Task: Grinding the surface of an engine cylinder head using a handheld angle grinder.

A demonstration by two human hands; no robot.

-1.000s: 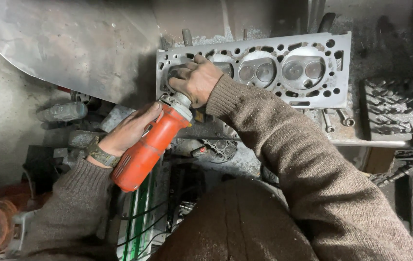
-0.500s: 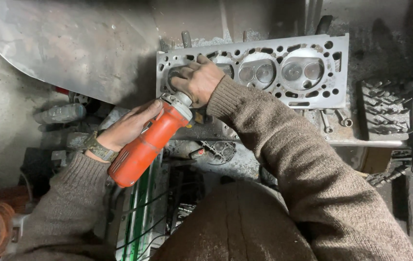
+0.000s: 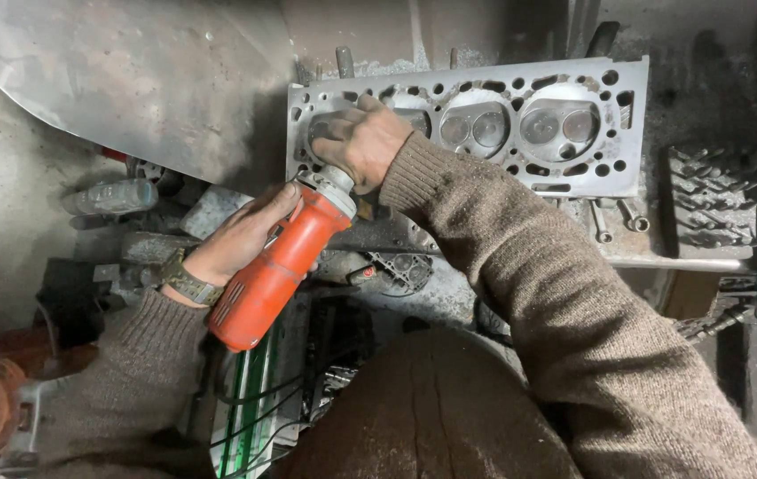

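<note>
both hands' fingers still grip the orange grinder [image 3: 276, 270] (barely shifted) against the cylinder head [image 3: 520, 124].

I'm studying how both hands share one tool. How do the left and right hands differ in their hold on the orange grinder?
The left hand wraps the orange grinder along its body, low and away from the cylinder head; the right hand sits over the tool's grey front end, against the head. The left wrist carries a watch; the right shows none. Both are bare, in brown knit sleeves.

Your right hand [image 3: 362, 142] hides the grinder [image 3: 281, 266] tip and part of the cylinder head [image 3: 485, 124].
</note>
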